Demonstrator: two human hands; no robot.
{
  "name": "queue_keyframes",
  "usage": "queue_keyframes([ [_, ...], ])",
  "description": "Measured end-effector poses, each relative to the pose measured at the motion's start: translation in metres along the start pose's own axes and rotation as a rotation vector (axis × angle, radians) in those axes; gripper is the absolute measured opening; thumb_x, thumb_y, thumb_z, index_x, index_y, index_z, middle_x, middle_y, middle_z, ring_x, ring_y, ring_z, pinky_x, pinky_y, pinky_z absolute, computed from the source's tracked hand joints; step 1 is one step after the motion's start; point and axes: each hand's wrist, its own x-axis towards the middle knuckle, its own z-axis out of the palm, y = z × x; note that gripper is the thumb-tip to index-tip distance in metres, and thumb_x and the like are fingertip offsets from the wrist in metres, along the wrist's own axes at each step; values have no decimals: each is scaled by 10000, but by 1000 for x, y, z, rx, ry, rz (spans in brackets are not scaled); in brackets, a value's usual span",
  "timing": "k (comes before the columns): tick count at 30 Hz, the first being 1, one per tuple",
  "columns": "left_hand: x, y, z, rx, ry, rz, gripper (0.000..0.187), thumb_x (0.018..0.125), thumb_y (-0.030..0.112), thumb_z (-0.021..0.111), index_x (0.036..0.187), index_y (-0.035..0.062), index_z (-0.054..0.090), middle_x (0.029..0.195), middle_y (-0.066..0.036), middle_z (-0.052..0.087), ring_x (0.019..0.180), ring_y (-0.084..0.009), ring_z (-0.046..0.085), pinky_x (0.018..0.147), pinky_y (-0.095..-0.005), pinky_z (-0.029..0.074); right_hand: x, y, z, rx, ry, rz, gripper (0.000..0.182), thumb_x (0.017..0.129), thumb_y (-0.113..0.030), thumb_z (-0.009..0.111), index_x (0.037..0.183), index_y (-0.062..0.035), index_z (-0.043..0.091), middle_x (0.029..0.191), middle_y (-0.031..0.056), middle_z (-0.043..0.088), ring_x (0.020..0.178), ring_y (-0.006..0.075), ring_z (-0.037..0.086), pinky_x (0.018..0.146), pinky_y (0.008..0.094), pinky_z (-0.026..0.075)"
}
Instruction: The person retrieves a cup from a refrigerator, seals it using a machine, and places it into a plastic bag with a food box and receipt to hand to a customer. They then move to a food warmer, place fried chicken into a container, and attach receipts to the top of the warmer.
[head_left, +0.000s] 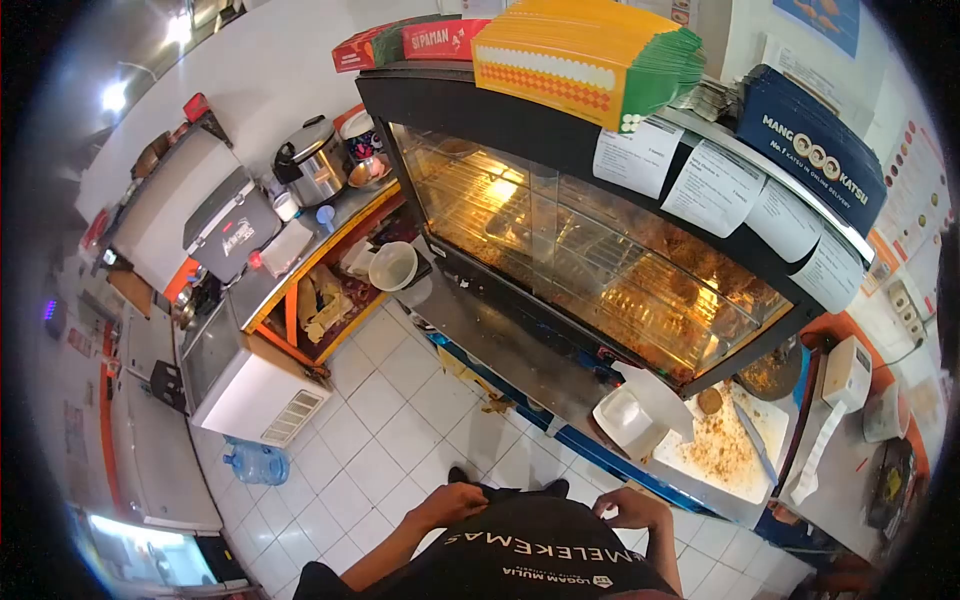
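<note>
My left hand (455,504) is closed at the left edge of the black apron (530,530) I wear, its fingers curled against the cloth. On the other side, my right hand (630,507) is bent at the apron's right edge, with fingertips pinched on the fabric. White lettering runs across the apron. Ahead of my right hand, a cutting board (722,440) covered in crumbs holds a knife (757,443) and a small round brown piece of food (709,401). Beside the board sits an open white takeaway box (630,418).
A lit glass warming cabinet (560,230) stands on the counter, with yellow cartons (560,60) on top. Receipts (712,188) hang from it. At right is a white label printer (848,370). A chest freezer (260,390) and water bottle (257,463) are left.
</note>
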Motion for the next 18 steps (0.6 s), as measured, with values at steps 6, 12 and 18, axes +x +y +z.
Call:
queue_keyframes([
  [6,-58,-72,0,-172,107,-88,223,870,274,662,984,90,720,907,-110,669,875,-313,647,750,-412,514,89,-59,9,-79,-213,88,145,824,-95,685,964,-64,699,754,44,659,757,128,637,690,293,511],
  [12,-165,-138,-7,-676,407,-216,393,753,87,738,1141,37,697,1056,-115,714,970,-243,673,840,-352,526,247,-123,57,-275,-514,11,132,803,-45,724,932,-53,700,829,39,698,788,118,659,709,278,532],
  [18,-269,-201,15,-896,541,-199,422,895,46,656,1312,97,621,1250,-168,655,1135,-245,629,986,-400,517,387,-181,141,-306,-733,24,364,808,-48,719,1167,-83,662,970,85,700,902,135,665,797,290,546],
])
